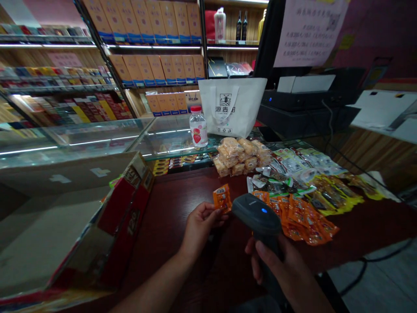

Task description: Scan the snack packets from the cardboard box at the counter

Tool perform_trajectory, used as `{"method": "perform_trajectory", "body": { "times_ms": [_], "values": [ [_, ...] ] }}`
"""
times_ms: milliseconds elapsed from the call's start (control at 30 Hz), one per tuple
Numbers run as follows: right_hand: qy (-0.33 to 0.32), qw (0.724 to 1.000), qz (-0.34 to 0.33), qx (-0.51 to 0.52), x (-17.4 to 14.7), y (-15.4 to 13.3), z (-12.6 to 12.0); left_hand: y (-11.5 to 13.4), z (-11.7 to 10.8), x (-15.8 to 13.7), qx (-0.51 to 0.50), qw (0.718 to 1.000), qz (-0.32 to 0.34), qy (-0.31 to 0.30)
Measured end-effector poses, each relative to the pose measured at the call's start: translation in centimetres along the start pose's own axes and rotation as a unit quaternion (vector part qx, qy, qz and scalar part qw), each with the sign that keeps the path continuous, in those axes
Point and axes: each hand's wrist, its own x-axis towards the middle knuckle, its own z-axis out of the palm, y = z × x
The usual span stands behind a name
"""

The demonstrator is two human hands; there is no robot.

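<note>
Head view, one frame. Landmark: the scanner.

Right hand (280, 265) is wrapped around the grip of one dark scanner (257, 213); a blue light shows on its top. The scanner head is tilted up and away from the person, over the dark red bench (182, 204).

Left hand (200, 224) is just left of the scanner head, fingers pinched narrow on the lower edge of one orange packet (222, 198). The packet is held upright, clear of the bench, just left of the scanner head and almost touching it.

Right of the scanner: a pile of orange packets (302, 215) lying flat on the bench, overlapping; more than six, exact count not readable. Beyond these, a spread of yellow packets (339, 189) and a spread of pale green-white packets (299, 163), counts not readable.

Behind the scanner: one heap of clear-wrapped biscuit packs (239, 154). Further behind, one white bag (233, 111) with printed handles, standing upright, and one small bottle (198, 127) with a red cap just left of the bag, both on the glass counter (153, 137).

Left of the scanner, well apart: one open red cardboard box (120, 217), flaps up.

Far behind: shelves (156, 43) of orange boxes; two dark bottles (241, 26) stand upright on an upper shelf.
</note>
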Motion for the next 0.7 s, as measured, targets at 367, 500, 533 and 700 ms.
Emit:
{"method": "perform_trajectory", "body": {
  "times_ms": [367,500,533,700],
  "values": [
    [0.013,1.000,0.007,-0.011,0.29,-0.08,0.43,-0.52,-0.47,0.27,0.003,1.000,-0.005,0.003],
    [0.013,1.000,-0.001,-0.023,0.27,-0.12,0.42,-0.51,-0.39,0.44,0.011,1.000,-0.001,-0.001],
    [0.011,1.000,-0.003,-0.025,0.27,-0.06,0.41,-0.45,-0.34,0.43,0.018,1.000,0.001,-0.002],
    [0.001,0.999,-0.008,-0.036,0.30,0.30,0.16,-0.05,-0.11,0.06,0.047,0.999,0.013,-0.008]
  ]
}}
